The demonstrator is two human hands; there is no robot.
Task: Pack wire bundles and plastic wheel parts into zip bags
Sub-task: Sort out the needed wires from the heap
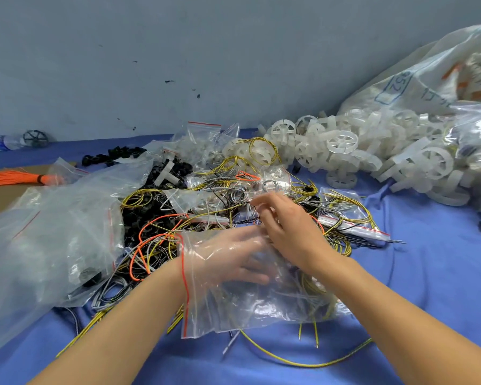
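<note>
Our left hand (228, 254) sits inside a zip bag (250, 295), fingers spread flat, we judge to hold its mouth open for filling. Our right hand (286, 226) reaches over the wires (206, 195) heaped mid-table, fingertips curled and seemingly pinching a thin strand, though blur leaves us unsure. The white wheels (342, 140) lie piled far right, untouched.
</note>
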